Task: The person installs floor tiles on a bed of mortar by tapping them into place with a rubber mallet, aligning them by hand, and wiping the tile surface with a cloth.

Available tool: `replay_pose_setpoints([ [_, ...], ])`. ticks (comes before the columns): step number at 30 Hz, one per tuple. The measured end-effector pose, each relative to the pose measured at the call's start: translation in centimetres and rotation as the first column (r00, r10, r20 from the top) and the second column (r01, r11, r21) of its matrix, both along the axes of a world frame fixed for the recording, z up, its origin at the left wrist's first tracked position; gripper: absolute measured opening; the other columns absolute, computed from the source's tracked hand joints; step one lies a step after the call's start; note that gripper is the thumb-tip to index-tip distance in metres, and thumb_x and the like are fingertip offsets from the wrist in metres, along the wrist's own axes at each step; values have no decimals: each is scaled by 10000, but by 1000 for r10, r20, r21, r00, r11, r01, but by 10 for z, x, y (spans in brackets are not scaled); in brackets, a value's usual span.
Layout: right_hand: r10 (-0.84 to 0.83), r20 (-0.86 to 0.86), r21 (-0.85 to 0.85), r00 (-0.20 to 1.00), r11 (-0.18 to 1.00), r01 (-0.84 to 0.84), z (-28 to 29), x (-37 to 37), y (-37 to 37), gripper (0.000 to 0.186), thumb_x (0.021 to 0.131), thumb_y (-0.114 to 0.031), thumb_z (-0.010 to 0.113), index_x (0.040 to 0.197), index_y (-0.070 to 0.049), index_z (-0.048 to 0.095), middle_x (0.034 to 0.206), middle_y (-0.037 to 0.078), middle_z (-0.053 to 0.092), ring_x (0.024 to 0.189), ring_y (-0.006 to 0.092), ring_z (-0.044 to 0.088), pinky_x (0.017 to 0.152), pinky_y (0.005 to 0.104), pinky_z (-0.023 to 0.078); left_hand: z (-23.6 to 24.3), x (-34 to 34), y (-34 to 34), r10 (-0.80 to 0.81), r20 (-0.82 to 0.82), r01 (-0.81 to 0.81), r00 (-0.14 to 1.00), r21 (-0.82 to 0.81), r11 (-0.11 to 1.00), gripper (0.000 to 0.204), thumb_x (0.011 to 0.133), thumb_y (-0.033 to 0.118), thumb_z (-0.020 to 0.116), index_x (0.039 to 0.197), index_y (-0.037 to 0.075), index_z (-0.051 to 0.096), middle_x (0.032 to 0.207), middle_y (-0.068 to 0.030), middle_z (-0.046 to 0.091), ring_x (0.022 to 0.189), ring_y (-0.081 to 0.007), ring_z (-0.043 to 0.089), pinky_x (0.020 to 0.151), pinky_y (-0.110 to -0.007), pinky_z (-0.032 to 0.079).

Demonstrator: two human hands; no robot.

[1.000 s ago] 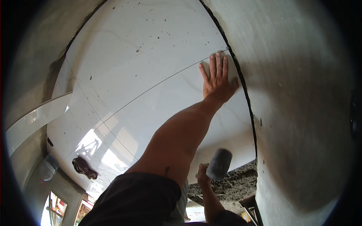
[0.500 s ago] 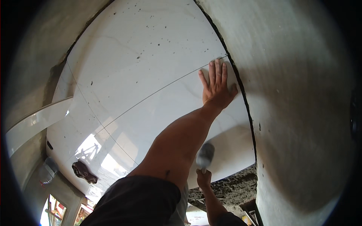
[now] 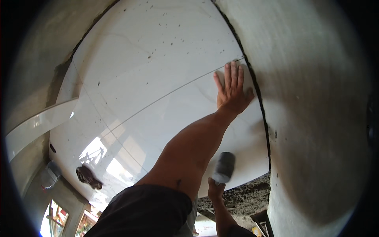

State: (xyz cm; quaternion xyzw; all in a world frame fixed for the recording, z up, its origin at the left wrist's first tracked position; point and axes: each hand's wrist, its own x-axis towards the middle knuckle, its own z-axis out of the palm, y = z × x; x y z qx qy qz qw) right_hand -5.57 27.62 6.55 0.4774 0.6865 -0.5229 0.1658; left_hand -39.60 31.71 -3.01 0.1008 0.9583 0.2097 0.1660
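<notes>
My left hand (image 3: 233, 91) lies flat with spread fingers on a glossy white marble-look tile (image 3: 244, 144). Its fingertips reach the joint line with the farther tile (image 3: 130, 75), close to the right wall. Below it, my right hand (image 3: 215, 190) is closed round the handle of a rubber mallet (image 3: 225, 166). The mallet's dark grey head is over the near part of the tile; whether it touches the surface I cannot tell. Much of the handle is hidden in my fist.
A plastered wall (image 3: 316, 71) rises on the right, with a dark gap along the tiles. Rough mortar (image 3: 246, 195) borders the near tile edge. On the left are a curved-looking white strip (image 3: 43, 120), a dark crumpled item (image 3: 88, 177) and a clear plastic bottle (image 3: 50, 174).
The mallet's head has swung slightly right and nearer to me, and its blur has lessened. My left hand keeps its flat pose on the tile while the whole view has shifted a little.
</notes>
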Motion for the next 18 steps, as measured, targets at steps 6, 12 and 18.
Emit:
replay_pose_setpoints([
  [6,138,30,0,990,990,-138,-38,28,8,196,838,-171,610,773,10,574,666,68,572,649,129,510,566,347,413,4,5,5,-6,0,6,1000,25,1000,849,877,552,436,1512,76,134,1588,-121,0,1466,-284,-46,1114,-614,-45],
  [12,66,128,92,990,993,-78,-43,37,9,211,854,-164,623,885,44,616,720,63,610,679,144,512,627,335,433,1,17,1,31,37,-33,999,51,998,873,846,548,477,1509,80,158,1585,-134,49,1467,-294,-1,1116,-621,-16],
  [18,143,229,459,963,857,-236,-102,76,13,495,875,-417,614,950,72,630,785,269,653,785,457,641,669,506,482,0,14,10,70,-182,-49,981,121,991,859,826,533,502,1492,67,225,1569,-155,126,1456,-324,71,1121,-617,56],
])
